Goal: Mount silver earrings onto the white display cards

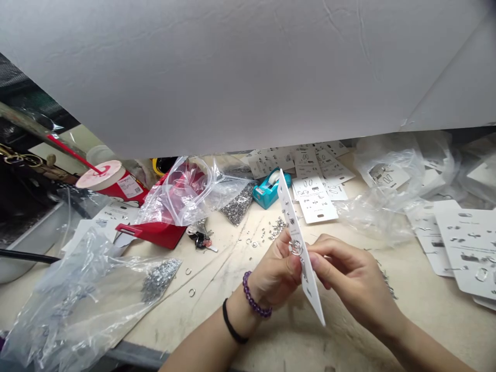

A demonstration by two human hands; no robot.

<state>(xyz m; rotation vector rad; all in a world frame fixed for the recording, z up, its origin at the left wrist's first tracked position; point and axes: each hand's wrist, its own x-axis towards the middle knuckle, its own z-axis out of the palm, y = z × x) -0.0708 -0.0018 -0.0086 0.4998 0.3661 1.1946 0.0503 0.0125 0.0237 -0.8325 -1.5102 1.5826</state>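
Observation:
A white earring card [313, 299] stands nearly edge-on to me above the table, with several small metal earrings on its left face. My left hand [277, 271] is closed on this card, thumb on the face beside a silver hoop earring [295, 248]. Against the card's other side, my right hand [349, 271] has thumb and index finger pinched together. Whatever is between those fingertips is too small or hidden to make out. Behind the card lies a loose pile of tiny metal pieces [277, 227].
Filled earring cards [475, 248] overlap at right, with more cards [315, 204] behind. A teal tape dispenser [265, 191], a bag of metal bits [238, 204], keys [201, 240], a red cup [124, 183] and a plastic bag [89, 294] surround the hands. A large white panel [248, 77] overhangs the back.

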